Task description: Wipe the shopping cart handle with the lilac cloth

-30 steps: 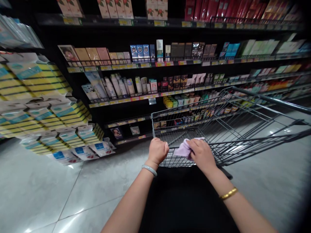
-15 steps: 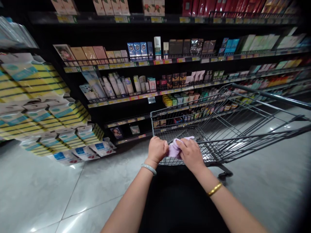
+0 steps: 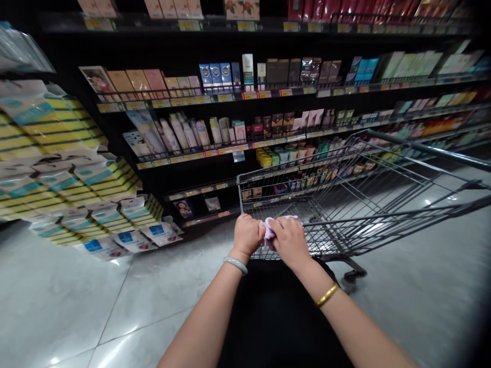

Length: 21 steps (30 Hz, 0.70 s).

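Observation:
A grey metal shopping cart (image 3: pixel 345 225) stands in front of me, its near front corner at my hands. My left hand (image 3: pixel 247 235) is closed in a fist around the cart's rim at that corner; a pale bangle circles the wrist. Close beside it, my right hand (image 3: pixel 289 239) is wrapped over a light purple cloth (image 3: pixel 269 230), pressing it onto the same rim. Part of the cloth bunches out between the two hands, and the rest is hidden under the right fingers. A gold bracelet (image 3: pixel 327 295) is on my right wrist.
Long dark shelves (image 3: pixel 176 158) with boxes, bottles and tubes run behind the cart. Stacked yellow-and-black striped packs (image 3: pixel 92 179) stand at the left, with white packs (image 3: pixel 130 240) at the bottom. The floor (image 3: pixel 69 291) is grey tile. A cart wheel (image 3: pixel 355 276) shows at lower right.
My right hand has slid left along the rim with the cloth, closer to my left hand. The left hand keeps its hold, and the cart stays in place.

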Motion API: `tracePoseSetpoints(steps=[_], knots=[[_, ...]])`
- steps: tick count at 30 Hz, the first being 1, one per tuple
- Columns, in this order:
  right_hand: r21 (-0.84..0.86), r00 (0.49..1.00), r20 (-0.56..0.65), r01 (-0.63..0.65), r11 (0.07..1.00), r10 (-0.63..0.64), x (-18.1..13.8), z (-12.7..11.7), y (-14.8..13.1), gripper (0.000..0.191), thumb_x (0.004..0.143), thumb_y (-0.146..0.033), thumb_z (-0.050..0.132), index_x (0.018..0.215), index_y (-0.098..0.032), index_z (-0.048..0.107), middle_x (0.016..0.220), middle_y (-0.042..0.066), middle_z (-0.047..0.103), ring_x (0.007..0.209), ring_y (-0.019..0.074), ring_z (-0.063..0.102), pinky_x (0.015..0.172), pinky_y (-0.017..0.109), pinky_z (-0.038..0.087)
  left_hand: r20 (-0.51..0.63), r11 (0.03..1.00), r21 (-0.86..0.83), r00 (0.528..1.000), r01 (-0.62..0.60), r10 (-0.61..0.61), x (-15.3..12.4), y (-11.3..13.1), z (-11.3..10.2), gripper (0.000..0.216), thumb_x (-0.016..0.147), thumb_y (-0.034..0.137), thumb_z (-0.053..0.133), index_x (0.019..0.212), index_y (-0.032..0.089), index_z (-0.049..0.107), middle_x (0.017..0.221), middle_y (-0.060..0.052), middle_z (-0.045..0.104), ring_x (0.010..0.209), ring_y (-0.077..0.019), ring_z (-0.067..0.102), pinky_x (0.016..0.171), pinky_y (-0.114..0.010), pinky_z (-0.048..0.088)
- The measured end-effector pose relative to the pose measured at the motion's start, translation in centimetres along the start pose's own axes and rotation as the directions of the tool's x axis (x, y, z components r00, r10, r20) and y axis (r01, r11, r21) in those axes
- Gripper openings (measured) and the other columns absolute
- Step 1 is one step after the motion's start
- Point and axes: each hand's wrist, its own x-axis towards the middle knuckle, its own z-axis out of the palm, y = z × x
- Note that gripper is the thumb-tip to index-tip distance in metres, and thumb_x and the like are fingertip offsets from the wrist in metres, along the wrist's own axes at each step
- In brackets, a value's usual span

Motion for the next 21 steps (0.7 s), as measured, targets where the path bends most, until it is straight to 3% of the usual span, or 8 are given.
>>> tracePoseSetpoints(steps=[5, 9, 12, 14, 18, 21], knots=[[-0.002, 0.989, -0.094, 0.117, 0.993, -0.117, -2.8, 0.4, 5.1, 0.041, 0.086, -0.012, 0.052, 0.125, -0.025, 0.059, 0.122, 0.006, 0.061, 0.109, 0.0247, 0.049, 0.099, 0.040, 0.034, 0.022, 1.000, -0.012, 1.000, -0.006, 0.006, -0.3, 0.1, -0.1, 0.036, 0.089, 0.021, 0.044, 0.057, 0.019, 0.060, 0.059, -0.004, 0.063, 0.062, -0.0171, 0.054, 0.079, -0.037, 0.037], [-0.055, 0.988, -0.143, 0.051, 0.997, -0.058, -3.3, -0.5, 7.9, 0.037, 0.085, -0.018, 0.056, 0.122, -0.021, 0.060, 0.121, 0.009, 0.061, 0.109, 0.0265, 0.049, 0.100, 0.042, 0.034, -0.008, 1.000, -0.018, 1.000, 0.023, -0.024, -0.1, 0.3, 0.2, 0.037, 0.088, 0.021, 0.045, 0.055, 0.019, 0.060, 0.056, -0.004, 0.062, 0.060, -0.0170, 0.053, 0.077, -0.037, 0.036], [-0.038, 0.990, -0.090, -0.111, 0.993, 0.108, -1.5, -1.0, 6.0, 0.031, 0.086, -0.029, 0.059, 0.115, -0.020, 0.062, 0.106, 0.009, 0.065, 0.095, 0.0254, 0.052, 0.088, 0.040, 0.036, -0.036, 0.999, -0.011, 0.998, 0.050, -0.050, 0.1, 0.3, 0.3, 0.038, 0.088, 0.021, 0.045, 0.054, 0.019, 0.060, 0.056, -0.005, 0.062, 0.059, -0.0172, 0.052, 0.078, -0.037, 0.036], [-0.019, 0.988, -0.034, -0.151, 0.988, 0.150, -0.1, -0.8, 3.5, 0.027, 0.087, -0.035, 0.059, 0.110, -0.022, 0.064, 0.097, 0.007, 0.065, 0.088, 0.0243, 0.051, 0.081, 0.038, 0.035, -0.037, 0.999, -0.006, 0.998, 0.046, -0.046, 0.2, 0.1, 0.3, 0.037, 0.088, 0.021, 0.046, 0.054, 0.019, 0.060, 0.056, -0.005, 0.063, 0.059, -0.0175, 0.052, 0.077, -0.037, 0.036], [0.001, 0.998, -0.029, -0.050, 0.999, 0.050, 0.8, 0.2, 0.1, 0.029, 0.088, -0.025, 0.055, 0.116, -0.023, 0.063, 0.102, 0.008, 0.064, 0.093, 0.0248, 0.050, 0.084, 0.039, 0.034, 0.001, 1.000, 0.001, 1.000, 0.001, -0.001, 0.2, -0.2, 0.1, 0.038, 0.090, 0.019, 0.044, 0.055, 0.019, 0.059, 0.057, -0.005, 0.063, 0.059, -0.0177, 0.052, 0.075, -0.037, 0.035], [0.025, 0.998, -0.047, 0.050, 0.998, -0.049, -0.5, 0.5, 1.2, 0.036, 0.088, -0.022, 0.055, 0.123, -0.025, 0.060, 0.111, 0.007, 0.064, 0.098, 0.0245, 0.049, 0.088, 0.039, 0.035, 0.015, 0.999, 0.023, 1.000, -0.023, 0.023, 0.1, -0.2, 0.0, 0.038, 0.090, 0.020, 0.044, 0.056, 0.019, 0.059, 0.058, -0.005, 0.063, 0.060, -0.0178, 0.053, 0.075, -0.037, 0.035]])
